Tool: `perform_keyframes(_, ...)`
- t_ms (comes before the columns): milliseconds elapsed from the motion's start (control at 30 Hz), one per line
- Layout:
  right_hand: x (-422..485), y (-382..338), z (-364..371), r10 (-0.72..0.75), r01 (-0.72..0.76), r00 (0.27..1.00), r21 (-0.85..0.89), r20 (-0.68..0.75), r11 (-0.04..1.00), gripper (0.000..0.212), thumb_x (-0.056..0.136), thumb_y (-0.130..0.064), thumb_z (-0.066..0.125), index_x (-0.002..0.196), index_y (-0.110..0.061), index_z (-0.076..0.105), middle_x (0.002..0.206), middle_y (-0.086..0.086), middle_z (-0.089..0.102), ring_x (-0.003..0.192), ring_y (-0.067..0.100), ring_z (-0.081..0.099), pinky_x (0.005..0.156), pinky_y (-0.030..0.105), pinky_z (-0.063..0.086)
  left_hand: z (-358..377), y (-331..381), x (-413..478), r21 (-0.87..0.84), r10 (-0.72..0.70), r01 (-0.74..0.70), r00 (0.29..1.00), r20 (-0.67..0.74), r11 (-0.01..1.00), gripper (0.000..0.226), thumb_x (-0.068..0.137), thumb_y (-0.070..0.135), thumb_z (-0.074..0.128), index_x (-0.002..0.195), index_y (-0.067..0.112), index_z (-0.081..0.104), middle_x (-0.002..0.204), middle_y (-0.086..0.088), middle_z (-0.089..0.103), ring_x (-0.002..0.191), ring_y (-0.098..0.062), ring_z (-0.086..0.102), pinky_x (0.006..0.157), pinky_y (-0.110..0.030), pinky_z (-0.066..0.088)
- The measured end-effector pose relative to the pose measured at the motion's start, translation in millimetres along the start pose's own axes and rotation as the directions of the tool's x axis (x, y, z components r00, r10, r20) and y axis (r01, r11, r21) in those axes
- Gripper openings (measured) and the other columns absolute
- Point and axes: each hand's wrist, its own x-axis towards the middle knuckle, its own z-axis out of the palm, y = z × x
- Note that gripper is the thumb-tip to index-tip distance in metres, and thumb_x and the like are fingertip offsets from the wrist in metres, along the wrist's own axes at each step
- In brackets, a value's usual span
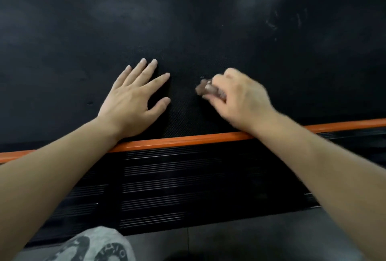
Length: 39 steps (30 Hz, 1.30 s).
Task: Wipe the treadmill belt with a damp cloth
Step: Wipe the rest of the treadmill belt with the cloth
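Observation:
The black treadmill belt [188, 20] fills the upper half of the head view, with faint pale smears at its far right. My left hand [133, 97] lies flat on the belt, fingers straight and spread. To its right, my right hand [240, 97] is curled round a small bunched brownish cloth [205, 89], whose end sticks out past my fingers and touches the belt. The right hand is blurred.
An orange strip [188, 140] runs along the belt's near edge. Below it lies the black ribbed side rail [188, 177], then grey floor [250, 239]. My knee in grey patterned fabric [94, 246] shows at the bottom left.

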Motion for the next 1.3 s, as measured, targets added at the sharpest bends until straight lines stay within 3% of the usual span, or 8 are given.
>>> perform_keyframes(133,36.0,31.6,-10.3,0.333,-0.347,0.928,-0.058,-0.169,0.936,0.032,0.093,-0.045,0.059,0.107,-0.016,0.060,0.105,0.013,0.054,0.099,0.036,0.058,0.072,0.036,0.040,-1.9,0.9,-0.9,-0.067,-0.008,0.007,1.000,-0.016,0.998,0.068,0.094,0.060,0.029,0.155,0.032,0.040,0.169,0.002,0.017,0.157,-0.011,0.002,0.128,-0.039,0.001)
perform_keyframes(300,8.5,-5.2,1.3,-0.107,0.098,0.989,0.093,0.101,0.991,0.023,0.090,-0.043,0.064,0.092,-0.020,0.060,0.091,0.001,0.045,0.084,0.023,0.052,0.066,0.031,0.037,-0.6,0.4,0.0,-0.073,-0.016,0.014,0.999,-0.027,0.997,0.065,0.093,0.055,0.032,0.153,0.032,0.043,0.169,0.003,0.020,0.157,-0.011,0.005,0.127,-0.035,0.000)
perform_keyframes(467,5.6,36.7,-19.4,0.269,-0.272,0.961,-0.041,-0.065,0.961,0.025,0.093,-0.046,0.058,0.095,-0.021,0.055,0.094,0.007,0.048,0.090,0.034,0.058,0.067,0.035,0.035,-3.4,4.1,0.1,-0.037,-0.028,0.028,1.000,0.005,0.999,0.064,0.095,0.054,0.031,0.155,0.033,0.039,0.169,0.002,0.017,0.157,-0.012,0.003,0.128,-0.039,0.001)
perform_keyframes(633,-14.2,-4.4,-3.7,0.162,-0.163,0.986,0.022,0.042,0.986,0.026,0.091,-0.049,0.058,0.085,-0.025,0.049,0.089,0.003,0.051,0.083,0.030,0.056,0.064,0.032,0.035,-3.4,3.1,0.0,-0.035,-0.021,0.021,1.000,0.013,0.999,0.062,0.097,0.053,0.031,0.155,0.032,0.038,0.170,0.001,0.016,0.157,-0.014,0.003,0.128,-0.041,0.003)
perform_keyframes(800,-26.3,3.3,-10.1,0.515,-0.535,0.843,-0.141,-0.159,0.833,0.026,0.095,-0.044,0.054,0.103,-0.020,0.055,0.103,0.016,0.059,0.091,0.039,0.059,0.068,0.036,0.033,-4.7,1.2,-0.2,-0.034,-0.027,0.027,1.000,-0.005,0.999,0.063,0.095,0.052,0.032,0.155,0.032,0.038,0.170,0.001,0.017,0.157,-0.015,0.003,0.128,-0.039,0.001)
perform_keyframes(1000,-6.3,-72.6,23.1,0.293,-0.298,0.953,-0.053,-0.081,0.953,0.024,0.092,-0.046,0.056,0.085,-0.026,0.045,0.087,0.006,0.055,0.079,0.033,0.055,0.065,0.033,0.031,-3.8,-5.4,1.1,-0.109,0.025,-0.024,1.000,0.002,0.994,0.052,0.105,0.038,0.040,0.156,0.029,0.036,0.171,0.000,0.012,0.157,-0.015,-0.001,0.127,-0.038,-0.004)
perform_keyframes(1167,23.9,-54.8,13.9,0.528,-0.563,0.813,-0.101,-0.244,0.821,0.027,0.094,-0.043,0.053,0.101,-0.017,0.058,0.106,0.016,0.061,0.096,0.040,0.061,0.070,0.037,0.038,-25.6,-53.5,-11.6,-0.013,0.262,-0.264,0.949,0.177,0.964,0.059,0.104,0.052,0.033,0.160,0.036,0.022,0.171,0.003,0.002,0.157,-0.014,-0.007,0.127,-0.040,-0.006)
perform_keyframes(1300,30.1,-137.7,44.9,0.134,-0.136,0.988,-0.025,-0.074,0.990,0.025,0.092,-0.047,0.057,0.086,-0.024,0.053,0.091,0.003,0.052,0.078,0.029,0.056,0.066,0.035,0.042,-46.7,-127.1,-46.6,0.057,0.148,-0.157,0.979,0.142,0.986,0.071,0.096,0.070,0.019,0.160,0.039,0.021,0.171,0.004,0.002,0.157,-0.012,-0.006,0.127,-0.041,-0.005)
